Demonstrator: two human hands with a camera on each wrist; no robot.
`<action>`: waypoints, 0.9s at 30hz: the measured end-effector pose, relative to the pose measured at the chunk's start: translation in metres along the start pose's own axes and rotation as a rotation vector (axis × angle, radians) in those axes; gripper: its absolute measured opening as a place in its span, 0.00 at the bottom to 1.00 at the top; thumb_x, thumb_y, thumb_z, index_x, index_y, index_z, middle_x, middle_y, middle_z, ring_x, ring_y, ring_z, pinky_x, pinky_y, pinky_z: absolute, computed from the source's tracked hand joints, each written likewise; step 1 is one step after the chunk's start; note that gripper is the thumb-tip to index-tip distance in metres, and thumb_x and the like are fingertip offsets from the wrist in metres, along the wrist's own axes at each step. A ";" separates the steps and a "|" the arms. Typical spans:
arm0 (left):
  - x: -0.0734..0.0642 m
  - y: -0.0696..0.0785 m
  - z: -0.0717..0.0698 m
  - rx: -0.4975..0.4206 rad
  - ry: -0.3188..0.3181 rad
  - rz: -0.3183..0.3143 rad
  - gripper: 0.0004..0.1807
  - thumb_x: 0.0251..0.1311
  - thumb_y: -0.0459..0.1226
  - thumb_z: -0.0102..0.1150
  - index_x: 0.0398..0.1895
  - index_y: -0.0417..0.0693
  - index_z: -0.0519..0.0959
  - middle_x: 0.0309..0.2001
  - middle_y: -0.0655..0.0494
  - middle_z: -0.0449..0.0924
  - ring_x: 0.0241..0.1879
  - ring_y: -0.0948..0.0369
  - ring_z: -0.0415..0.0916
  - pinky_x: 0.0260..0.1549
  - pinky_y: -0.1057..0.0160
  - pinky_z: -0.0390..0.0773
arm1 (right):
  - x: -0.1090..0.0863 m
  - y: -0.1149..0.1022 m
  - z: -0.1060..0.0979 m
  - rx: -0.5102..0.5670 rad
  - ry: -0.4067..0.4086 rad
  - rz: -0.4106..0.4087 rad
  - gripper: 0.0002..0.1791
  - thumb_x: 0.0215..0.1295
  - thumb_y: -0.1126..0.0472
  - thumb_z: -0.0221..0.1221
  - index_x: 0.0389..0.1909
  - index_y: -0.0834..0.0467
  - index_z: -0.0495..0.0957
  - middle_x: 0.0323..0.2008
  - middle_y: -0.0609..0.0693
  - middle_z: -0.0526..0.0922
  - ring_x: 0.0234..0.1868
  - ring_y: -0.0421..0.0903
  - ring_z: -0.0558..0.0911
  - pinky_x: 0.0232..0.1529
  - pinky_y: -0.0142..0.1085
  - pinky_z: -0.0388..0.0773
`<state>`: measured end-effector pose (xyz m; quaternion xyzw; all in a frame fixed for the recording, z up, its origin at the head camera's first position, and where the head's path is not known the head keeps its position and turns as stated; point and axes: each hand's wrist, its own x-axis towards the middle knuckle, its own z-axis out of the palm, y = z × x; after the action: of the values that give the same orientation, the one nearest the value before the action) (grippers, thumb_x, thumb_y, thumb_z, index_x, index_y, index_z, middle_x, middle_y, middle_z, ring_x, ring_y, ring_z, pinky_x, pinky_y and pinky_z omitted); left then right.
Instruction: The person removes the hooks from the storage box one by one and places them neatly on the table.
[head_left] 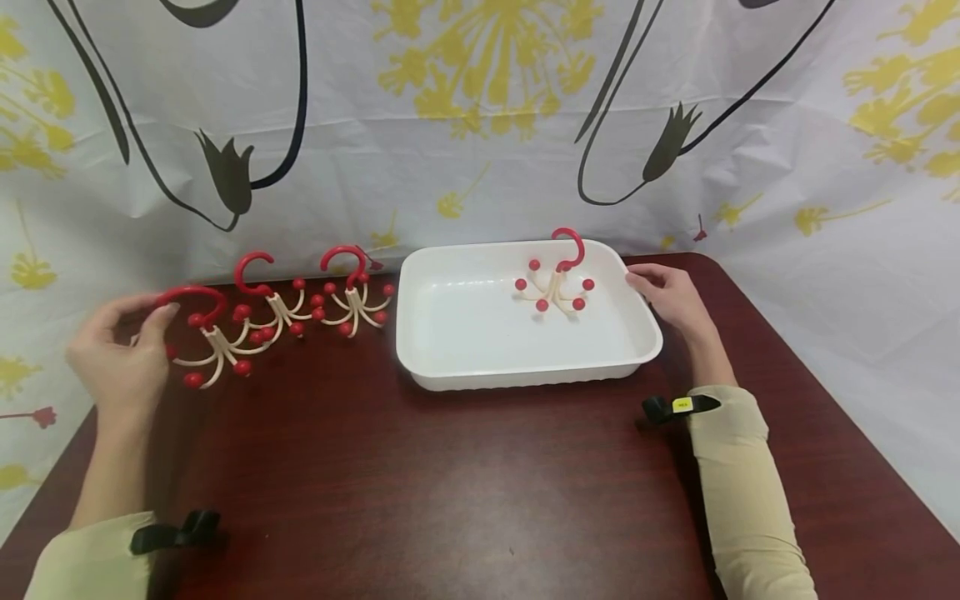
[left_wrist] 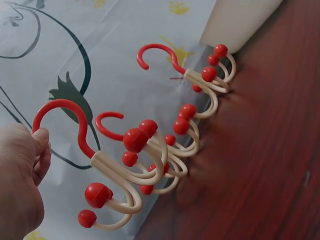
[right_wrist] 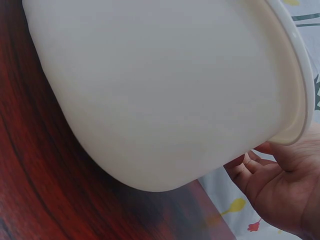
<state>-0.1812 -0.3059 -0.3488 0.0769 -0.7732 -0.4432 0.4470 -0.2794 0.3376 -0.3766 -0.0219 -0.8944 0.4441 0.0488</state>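
Note:
My left hand (head_left: 120, 354) pinches the red hook of a hook hanger (head_left: 219, 340) between thumb and fingers, at the table's far left. That hanger has several curved cream arms tipped with red balls, seen closely in the left wrist view. Just right of it stand a second hanger (head_left: 279, 308) and a third hanger (head_left: 354, 300) of the same kind. A white tray (head_left: 465, 325) holds another such hanger (head_left: 555, 287) in its right half. At the tray's right rim, my right hand (head_left: 671, 300) grips the edge; the right wrist view shows its fingers (right_wrist: 247, 170) curled against the tray's outer side.
Everything stands on a dark reddish-brown table (head_left: 420, 500). Behind it hangs a white cloth (head_left: 337, 192) printed with yellow flowers and dark stems. Black straps with small devices circle both sleeves, the right one (head_left: 682, 406) bearing a yellow label.

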 end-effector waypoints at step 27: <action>-0.012 -0.035 -0.014 0.069 -0.108 -0.043 0.12 0.60 0.31 0.70 0.44 0.31 0.84 0.31 0.83 0.75 0.30 0.79 0.73 0.33 0.79 0.70 | 0.002 0.003 0.000 -0.010 0.001 0.001 0.31 0.74 0.42 0.55 0.64 0.62 0.76 0.57 0.63 0.79 0.46 0.50 0.79 0.37 0.27 0.77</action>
<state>-0.1737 -0.3292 -0.3803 0.0851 -0.8091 -0.4293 0.3922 -0.2817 0.3399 -0.3792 -0.0228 -0.8965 0.4397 0.0491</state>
